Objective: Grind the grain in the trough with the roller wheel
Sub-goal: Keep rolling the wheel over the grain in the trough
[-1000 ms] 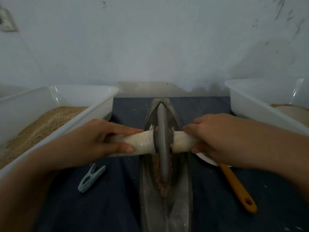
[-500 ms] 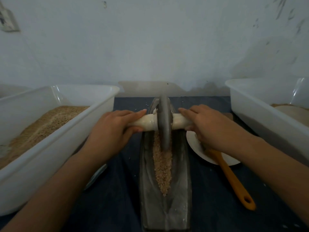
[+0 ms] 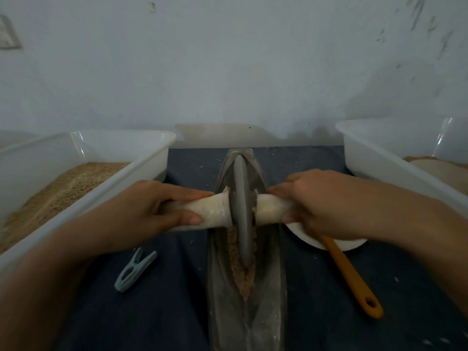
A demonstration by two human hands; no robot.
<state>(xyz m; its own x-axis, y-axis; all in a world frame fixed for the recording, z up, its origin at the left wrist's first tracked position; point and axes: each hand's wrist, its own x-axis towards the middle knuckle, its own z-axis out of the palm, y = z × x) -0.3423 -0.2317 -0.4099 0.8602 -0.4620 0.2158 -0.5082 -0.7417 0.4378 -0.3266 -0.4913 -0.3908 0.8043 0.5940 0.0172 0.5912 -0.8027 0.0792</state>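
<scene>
Left to right. A white tub [image 3: 141, 171] at the left holds tan grain; a pale clothespin [image 3: 134, 271] lies on the dark surface [image 3: 162, 312] near it. My left hand [image 3: 141, 214] wraps the left stub of the wooden axle [image 3: 215, 211]. At centre the roller wheel [image 3: 242, 211] stands upright in the trough [image 3: 268, 287], resting on the grain [image 3: 240, 272], which lies in a narrow band along the groove. My right hand [image 3: 324, 206] grips the right stub. Beyond it lie a white dish [image 3: 352, 245], an orange-handled tool [image 3: 352, 279] and a second tub [image 3: 374, 153]. I judge the grinding partly done: the grain looks coarse, so further passes remain.
</scene>
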